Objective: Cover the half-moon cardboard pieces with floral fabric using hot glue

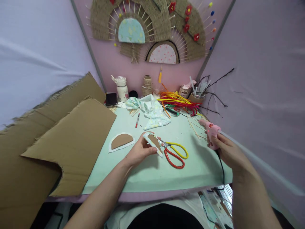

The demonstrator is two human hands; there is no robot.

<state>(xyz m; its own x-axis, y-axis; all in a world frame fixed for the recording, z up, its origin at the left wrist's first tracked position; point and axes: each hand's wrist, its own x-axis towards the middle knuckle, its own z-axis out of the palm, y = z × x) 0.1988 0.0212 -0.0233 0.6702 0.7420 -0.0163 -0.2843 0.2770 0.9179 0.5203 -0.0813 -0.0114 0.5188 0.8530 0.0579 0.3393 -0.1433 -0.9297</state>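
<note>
My left hand (143, 150) grips a cardboard half circle (154, 142) whose edge is wrapped in pale patterned fabric, its brown side facing me. In my right hand (225, 148) is a pink hot glue gun (213, 133), held up over the right of the table with its nozzle towards the left. Just beyond the held piece lie scissors (175, 154) with one red and one yellow handle, their blades partly hidden. Left of my left hand, a second cardboard half circle (122, 141) rests flat on a white piece of fabric.
Large cardboard sheets (81, 136) cover the left side. Crumpled patterned fabric (152, 111), a red marker (137, 121) and colourful pipe cleaners (178, 98) lie farther back. A white bottle (121, 89) and twine spool (147, 85) stand by the wall. The glue gun's cord (223, 175) hangs at right.
</note>
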